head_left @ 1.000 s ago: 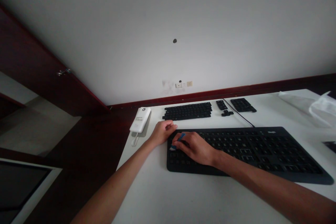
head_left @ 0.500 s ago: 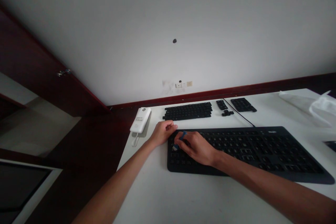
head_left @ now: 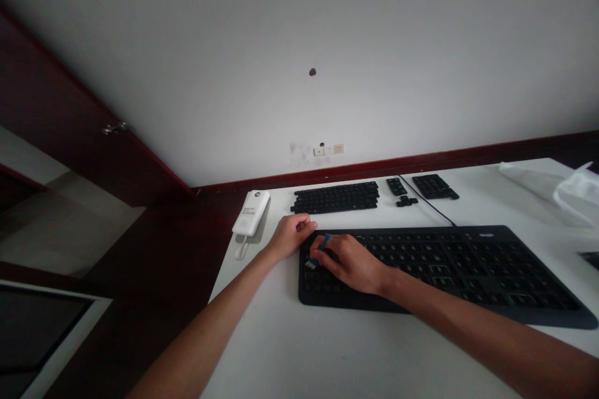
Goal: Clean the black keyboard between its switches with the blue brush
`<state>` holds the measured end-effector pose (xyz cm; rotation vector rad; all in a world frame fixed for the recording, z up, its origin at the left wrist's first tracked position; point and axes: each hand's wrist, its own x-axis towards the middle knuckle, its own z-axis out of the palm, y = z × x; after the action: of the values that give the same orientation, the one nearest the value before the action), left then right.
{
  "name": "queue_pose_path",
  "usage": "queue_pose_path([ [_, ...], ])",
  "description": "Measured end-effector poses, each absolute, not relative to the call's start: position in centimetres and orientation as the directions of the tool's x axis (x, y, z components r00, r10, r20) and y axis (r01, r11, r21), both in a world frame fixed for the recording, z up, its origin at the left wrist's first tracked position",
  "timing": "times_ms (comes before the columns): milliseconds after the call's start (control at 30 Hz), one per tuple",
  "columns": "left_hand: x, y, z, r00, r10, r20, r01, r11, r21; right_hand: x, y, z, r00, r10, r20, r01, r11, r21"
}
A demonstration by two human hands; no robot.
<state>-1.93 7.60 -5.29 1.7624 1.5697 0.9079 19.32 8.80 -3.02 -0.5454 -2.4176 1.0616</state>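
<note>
A large black keyboard with its keycaps off lies on the white table. In my right hand is a small blue brush, pinched between thumb and fingers. Its pale bristles touch the key wells at the keyboard's left end. My left hand is closed at the keyboard's far left corner, fingers curled against its edge. Beyond the keyboard, the removed black keycaps are laid out in rows, with a small group of arrow keycaps and a number-pad block farther right.
A white power bank with a short cable loop lies at the table's left edge. The keyboard's cable runs between the keycap groups. A white plastic bag lies at the right. Behind are a wall and a dark red door.
The brush has tilted slightly and its bristles have shifted a little down and left on the key wells. My left hand stays in place.
</note>
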Motion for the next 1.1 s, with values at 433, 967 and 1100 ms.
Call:
queue_pose_path([
  [433, -1.96, 7.6, -5.3, 0.056, 0.994, 0.09, 0.585, -0.106, 0.804, 19.34, 8.71, -3.06, -0.834, 0.478, 0.277, 0.114, 0.64, -0.76],
  [967, -1.77, 7.54, -4.99, 0.05, 0.995, 0.082, 0.606, -0.095, 0.789, 19.3, 8.75, -3.32, -0.836, 0.491, 0.247, 0.166, 0.654, -0.738],
  [1100, -1.76, 7.52, -4.96, 0.053, 0.995, 0.083, 0.602, -0.098, 0.792, 19.23, 8.81, -3.41, -0.832, 0.492, 0.256, 0.158, 0.652, -0.742],
])
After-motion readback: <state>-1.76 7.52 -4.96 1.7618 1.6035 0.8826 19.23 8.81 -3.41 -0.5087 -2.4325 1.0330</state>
